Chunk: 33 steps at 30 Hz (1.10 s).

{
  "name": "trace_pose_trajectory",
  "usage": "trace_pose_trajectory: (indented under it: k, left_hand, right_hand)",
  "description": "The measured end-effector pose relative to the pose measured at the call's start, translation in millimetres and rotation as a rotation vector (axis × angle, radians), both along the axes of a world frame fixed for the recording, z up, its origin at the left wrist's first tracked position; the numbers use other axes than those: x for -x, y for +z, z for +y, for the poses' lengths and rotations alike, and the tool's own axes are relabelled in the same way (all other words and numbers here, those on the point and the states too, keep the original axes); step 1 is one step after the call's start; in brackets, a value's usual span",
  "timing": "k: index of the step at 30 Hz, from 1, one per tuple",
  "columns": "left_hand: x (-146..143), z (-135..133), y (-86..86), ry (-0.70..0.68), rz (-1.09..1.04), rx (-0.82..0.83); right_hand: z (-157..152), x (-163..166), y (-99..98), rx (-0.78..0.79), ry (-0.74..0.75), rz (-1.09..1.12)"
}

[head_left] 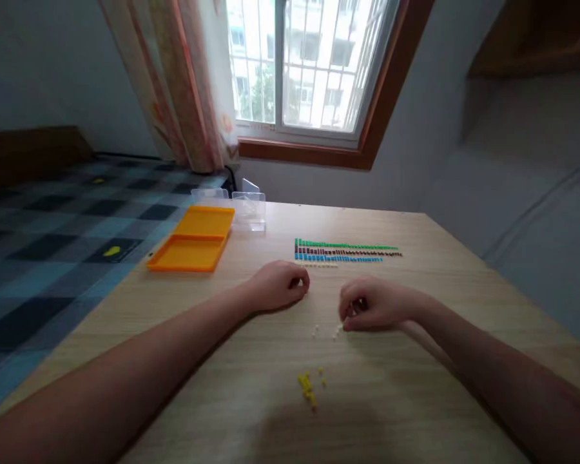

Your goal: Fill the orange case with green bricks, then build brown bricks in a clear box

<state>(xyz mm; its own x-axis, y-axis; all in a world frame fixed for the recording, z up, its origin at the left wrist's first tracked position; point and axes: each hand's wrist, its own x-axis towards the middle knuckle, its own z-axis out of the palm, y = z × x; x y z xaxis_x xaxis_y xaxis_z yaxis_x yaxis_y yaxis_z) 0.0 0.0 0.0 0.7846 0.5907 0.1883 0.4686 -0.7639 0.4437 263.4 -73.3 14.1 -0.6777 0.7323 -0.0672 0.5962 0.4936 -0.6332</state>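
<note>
Lying loose, white beads (336, 332) sit beside right hand (374, 304).

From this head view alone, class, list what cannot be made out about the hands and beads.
Head view: whether the left hand holds anything; its curled fingers hide the palm.
Head view: whether the grip of the right hand holds any white beads; fingers cover it.
Head view: shape of the yellow beads; too small.
Head view: contents of the clear boxes; blurred, far.
</note>
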Motion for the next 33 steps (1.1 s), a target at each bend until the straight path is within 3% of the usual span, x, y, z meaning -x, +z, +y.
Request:
trace_pose_trajectory:
  k: [10,18,33]
  left_hand:
    - [-0.1,3.9,-4.3,-0.002,0.010,-0.026]
    - [-0.6,2.3,-1.2,-0.004,0.019,-0.022]
    - [-1.2,1.3,-0.3,0.013,0.034,-0.016]
  right_hand:
    - [2.2,-2.5,-3.3,-0.110,0.014,-0.047]
    - [26.7,-31.4,-32.4,-0.518,-0.319,-0.027]
    - [28.9,-30.5,-39.9,-0.612,-0.384,-0.013]
